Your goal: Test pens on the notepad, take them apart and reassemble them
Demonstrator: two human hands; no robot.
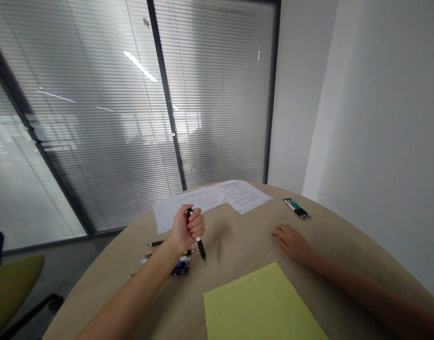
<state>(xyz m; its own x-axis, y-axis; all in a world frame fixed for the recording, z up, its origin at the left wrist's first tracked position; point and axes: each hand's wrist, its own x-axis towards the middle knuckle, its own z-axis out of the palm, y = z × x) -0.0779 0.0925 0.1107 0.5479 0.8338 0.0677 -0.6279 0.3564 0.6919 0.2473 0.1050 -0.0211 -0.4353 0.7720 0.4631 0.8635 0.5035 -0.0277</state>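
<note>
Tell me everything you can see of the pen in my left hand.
The pen, gripped around its middle in your left hand, looks plastic: black at the top, some white showing below the hand, then a black lower section with a fine point. Much of the barrel is hidden. It slants tip down over the table; whether they touch is unclear.

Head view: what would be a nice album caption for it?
Left hand grips a pen, point down; right hand rests on the table near green-and-black pens.
</note>
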